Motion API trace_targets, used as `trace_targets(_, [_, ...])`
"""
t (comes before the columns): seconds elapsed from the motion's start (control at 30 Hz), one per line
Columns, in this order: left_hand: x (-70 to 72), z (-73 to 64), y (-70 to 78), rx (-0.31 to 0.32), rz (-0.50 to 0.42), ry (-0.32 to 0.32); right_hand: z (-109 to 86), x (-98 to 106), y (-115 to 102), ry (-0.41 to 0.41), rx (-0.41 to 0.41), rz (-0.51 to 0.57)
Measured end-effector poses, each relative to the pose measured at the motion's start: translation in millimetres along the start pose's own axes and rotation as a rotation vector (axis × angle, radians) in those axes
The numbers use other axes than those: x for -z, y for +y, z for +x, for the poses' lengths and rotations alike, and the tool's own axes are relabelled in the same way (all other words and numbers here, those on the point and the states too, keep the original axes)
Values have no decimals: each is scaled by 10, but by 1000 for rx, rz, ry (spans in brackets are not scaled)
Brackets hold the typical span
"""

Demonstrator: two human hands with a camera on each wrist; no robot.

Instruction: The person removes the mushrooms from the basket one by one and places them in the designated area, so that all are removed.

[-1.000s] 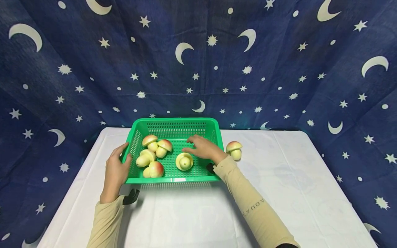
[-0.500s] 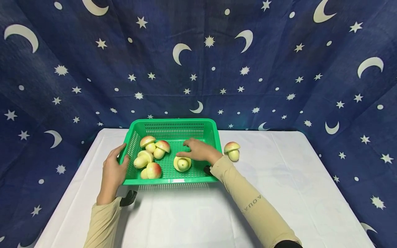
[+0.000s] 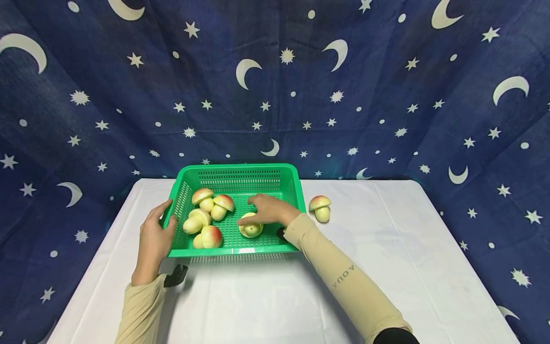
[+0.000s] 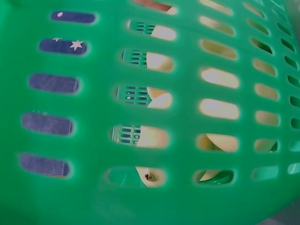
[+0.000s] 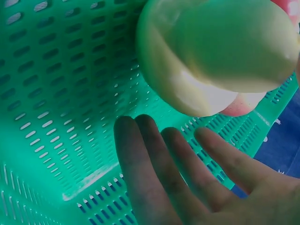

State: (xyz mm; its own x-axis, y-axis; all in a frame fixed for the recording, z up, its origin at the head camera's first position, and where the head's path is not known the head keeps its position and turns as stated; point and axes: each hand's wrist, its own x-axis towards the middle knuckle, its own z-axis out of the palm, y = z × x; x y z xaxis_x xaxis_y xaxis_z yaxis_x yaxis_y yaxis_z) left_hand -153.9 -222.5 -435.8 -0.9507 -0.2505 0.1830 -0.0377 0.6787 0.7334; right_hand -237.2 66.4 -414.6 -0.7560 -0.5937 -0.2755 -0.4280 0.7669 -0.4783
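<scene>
In the head view my left hand [image 3: 153, 241] holds the left rim of a green plastic basket [image 3: 240, 251], thumb over the edge. The left wrist view shows the basket's slotted wall [image 4: 98, 108], with pale mushrooms behind it. Inside the basket, my right hand [image 3: 270, 210] reaches over a toy mushroom [image 3: 252, 230] that lies stem up, its thumb overlapping the mushroom. Seen from the right wrist, the fingers [image 5: 178, 154] are extended below the mushroom [image 5: 187, 89], with a gap to it.
Several more toy mushrooms [image 3: 211, 236] with red and cream caps lie in the basket's left half. One mushroom [image 3: 320, 208] stands on the white tablecloth [image 3: 386, 267] right of the basket. A dark blue curtain [image 3: 283, 114] with moons and stars hangs behind.
My right hand has moved left and down, its thumb now over the stem-up mushroom. The left hand stays at the basket rim. The whole view has shifted slightly.
</scene>
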Motion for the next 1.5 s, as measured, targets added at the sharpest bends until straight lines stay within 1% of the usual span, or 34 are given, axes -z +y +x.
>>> trace_targets(0.2, [-1,-1,-9,2,3,4,28,-15,-4,-12,12,-1])
trace_targets(0.53, [-16,6,-27,-11,-2,9,6,-4,-48,-25,-24,-24])
trace_targets(0.8, [-16,7,-23,-2,-5,7,17,-11,-50,-28,-15,-35])
trace_targets(1.1, [-15,7,-23,4,-2,6,34,-7,-32,-61,5,-19])
trace_targets(1.5, [-5,0,-13,7,-5,2,21,4,-42,-94,-4,0])
